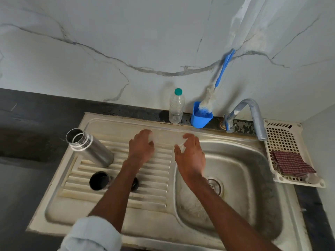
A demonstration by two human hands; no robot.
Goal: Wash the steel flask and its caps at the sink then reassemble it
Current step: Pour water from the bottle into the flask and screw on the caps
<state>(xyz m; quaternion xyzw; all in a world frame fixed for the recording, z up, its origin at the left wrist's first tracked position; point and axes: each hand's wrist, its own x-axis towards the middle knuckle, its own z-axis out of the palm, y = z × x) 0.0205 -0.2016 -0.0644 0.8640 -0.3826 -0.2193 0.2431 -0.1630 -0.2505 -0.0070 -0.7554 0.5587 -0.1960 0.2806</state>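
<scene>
Both hands (left point(141, 147), right point(190, 156)) hover, seemingly empty, beside flask point(90, 147).

No text, label, brand, number or sign can be read anywhere in the view. The clear plastic bottle point(176, 108) with the green cap carries no label, and the steel flask point(90, 148) shows only plain metal.

Ribbed drainboard point(155, 180) carries open flask point(90, 147) and black cap point(99, 180).

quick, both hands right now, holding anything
Left hand: open, fingers relaxed, holding nothing.
Right hand: open, fingers spread, holding nothing.
</scene>
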